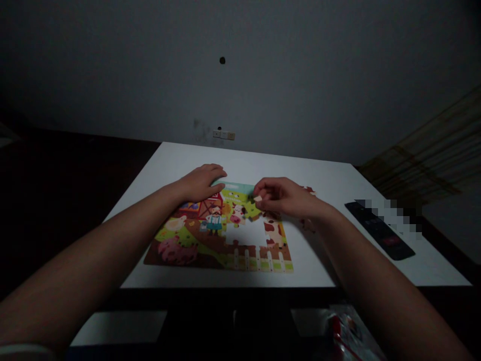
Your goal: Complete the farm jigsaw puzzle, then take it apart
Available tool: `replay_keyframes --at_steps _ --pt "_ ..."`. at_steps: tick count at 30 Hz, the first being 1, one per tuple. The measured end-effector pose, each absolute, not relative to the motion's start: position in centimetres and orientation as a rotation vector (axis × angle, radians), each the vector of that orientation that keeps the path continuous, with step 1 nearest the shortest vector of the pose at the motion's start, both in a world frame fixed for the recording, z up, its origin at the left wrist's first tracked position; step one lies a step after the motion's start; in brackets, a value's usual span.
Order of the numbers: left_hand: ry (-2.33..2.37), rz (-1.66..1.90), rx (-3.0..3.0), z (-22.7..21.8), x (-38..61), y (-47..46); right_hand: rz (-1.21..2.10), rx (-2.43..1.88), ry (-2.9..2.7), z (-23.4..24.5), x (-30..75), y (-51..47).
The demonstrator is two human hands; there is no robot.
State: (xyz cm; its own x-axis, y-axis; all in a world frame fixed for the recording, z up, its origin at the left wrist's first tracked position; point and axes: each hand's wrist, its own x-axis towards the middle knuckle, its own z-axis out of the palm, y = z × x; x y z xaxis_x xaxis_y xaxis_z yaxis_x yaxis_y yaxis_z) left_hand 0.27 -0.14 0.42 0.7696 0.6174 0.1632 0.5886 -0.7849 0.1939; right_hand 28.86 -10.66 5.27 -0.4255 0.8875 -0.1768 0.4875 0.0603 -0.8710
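Observation:
A colourful farm jigsaw puzzle point(210, 235) lies on a white table point(319, 175), with a gap near its middle. My left hand point(201, 181) rests flat on the puzzle's upper left part, fingers stretched out. My right hand point(281, 196) is over the puzzle's upper right, fingers pinched on a green puzzle piece point(252, 209) at the edge of the gap. A few loose pieces point(308, 190) lie just beyond and under my right wrist.
A dark flat remote-like object point(379, 229) lies on the table at the right. A wall with a socket plate point(224, 134) stands behind the table. A plastic bag point(343, 328) sits below the table's front edge. The room is dim.

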Motion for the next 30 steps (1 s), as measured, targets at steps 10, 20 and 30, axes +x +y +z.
replay_keyframes --at_steps 10,20,30 --pt "0.958 0.318 2.834 0.5 0.3 -0.2 1.258 -1.379 -2.139 4.0 26.9 -11.8" --pt "0.92 0.371 2.856 0.3 0.4 -0.3 0.977 -1.31 -2.445 4.4 24.9 -13.3" --pt "0.954 0.369 2.814 0.3 0.5 -0.1 0.922 -1.235 -2.489 4.3 25.0 -13.4"
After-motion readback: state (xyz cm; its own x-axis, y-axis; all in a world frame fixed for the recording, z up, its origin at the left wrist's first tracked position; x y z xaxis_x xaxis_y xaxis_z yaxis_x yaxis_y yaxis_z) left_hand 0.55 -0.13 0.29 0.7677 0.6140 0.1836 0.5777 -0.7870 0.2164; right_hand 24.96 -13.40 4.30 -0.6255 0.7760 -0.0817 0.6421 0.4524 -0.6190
